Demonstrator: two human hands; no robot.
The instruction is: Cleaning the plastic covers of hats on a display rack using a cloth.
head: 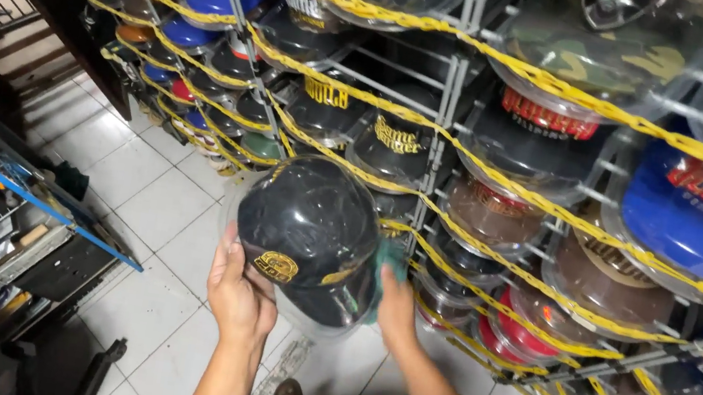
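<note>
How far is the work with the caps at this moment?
Done: cannot tell; many cased caps sit on the rack. In hand: left hand holds a black cap in a clear case, while right hand presses a green cloth on it. Left: cannot tell.

You hold a black cap (310, 228) in a clear plastic case between both hands, in the middle of the view. Your left hand (240, 292) grips the case at its near left edge. Your right hand (395, 311) presses a green cloth (393, 264) against its right side. Behind, on the right and far side, a wire rack (452, 83) carries many cased caps behind yellow chains (571, 96). White floor tiles (155, 205) lie below, at the left.
</note>
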